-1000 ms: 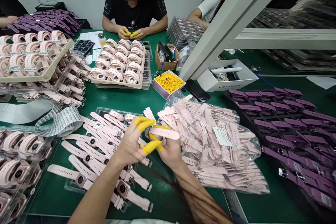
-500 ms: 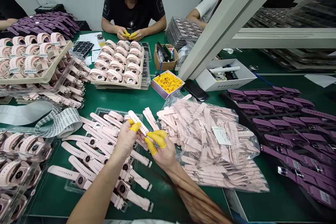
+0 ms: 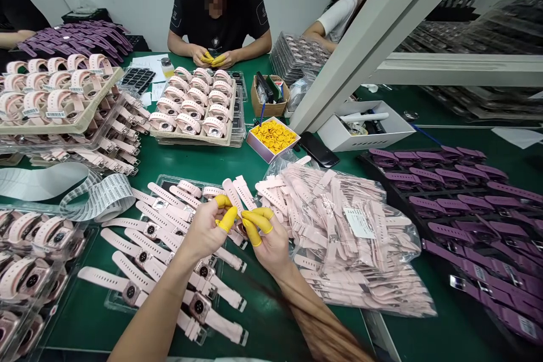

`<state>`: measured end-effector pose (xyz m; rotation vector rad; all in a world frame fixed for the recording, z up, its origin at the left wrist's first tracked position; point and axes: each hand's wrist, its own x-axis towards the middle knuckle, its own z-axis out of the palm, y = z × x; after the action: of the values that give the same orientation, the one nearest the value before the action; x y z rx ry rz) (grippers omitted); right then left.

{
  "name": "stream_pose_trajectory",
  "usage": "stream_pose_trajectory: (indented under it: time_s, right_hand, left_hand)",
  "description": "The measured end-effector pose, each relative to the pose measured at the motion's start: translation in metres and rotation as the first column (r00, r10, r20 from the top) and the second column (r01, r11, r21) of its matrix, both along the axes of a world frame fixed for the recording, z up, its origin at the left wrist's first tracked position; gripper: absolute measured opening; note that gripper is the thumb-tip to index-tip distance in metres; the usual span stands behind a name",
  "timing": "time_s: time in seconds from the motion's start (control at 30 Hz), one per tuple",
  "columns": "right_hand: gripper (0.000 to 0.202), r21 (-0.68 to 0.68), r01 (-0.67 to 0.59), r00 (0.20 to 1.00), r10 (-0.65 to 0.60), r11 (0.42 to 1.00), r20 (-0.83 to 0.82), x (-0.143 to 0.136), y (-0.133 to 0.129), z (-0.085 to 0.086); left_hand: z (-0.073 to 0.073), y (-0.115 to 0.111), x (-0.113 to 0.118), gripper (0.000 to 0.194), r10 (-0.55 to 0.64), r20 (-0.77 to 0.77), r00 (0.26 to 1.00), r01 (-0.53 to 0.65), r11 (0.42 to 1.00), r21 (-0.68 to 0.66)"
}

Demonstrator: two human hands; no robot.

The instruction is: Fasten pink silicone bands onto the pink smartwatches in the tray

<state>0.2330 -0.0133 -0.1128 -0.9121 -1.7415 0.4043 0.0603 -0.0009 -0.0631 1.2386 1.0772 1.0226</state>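
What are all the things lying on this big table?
Watch strap: one, pink, pinched between both hands.
Watches with one strap: many, pink, on a clear tray under the hands.
Bag of straps: one, clear with pink straps, right of the hands.
Purple straps: many, on a dark tray, far right.
Finished watches: many, pink, on a beige tray, centre back.
Box of finger covers: one, yellow contents, centre.
Phone: one, black, beside that box.
Label roll: one, white, left.
Person opposite: one, black shirt.
Left hand: yellow fingertip covers, gripping the strap.
Right hand: same covers, gripping too.
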Motion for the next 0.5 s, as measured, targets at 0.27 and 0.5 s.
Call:
stream_pose_trajectory:
  time_s: [0.27,0.5]
  right_hand:
    - [0.013,-0.108,-0.047,0.987,0.029,0.993,-0.161,0.0,0.002,-0.006]
    - [0.013,-0.371,-0.207,0.851,-0.021,0.905,-0.525,-0.003,0.001,-0.01]
  left_hand:
    - [0.0,0.002,-0.009,0.016,-0.062,-0.294,0.954,0.143,0.954,0.264]
    - [0.003,-0.003,0.0,0.038,-0.112,-0.241,0.964,0.166,0.962,0.218]
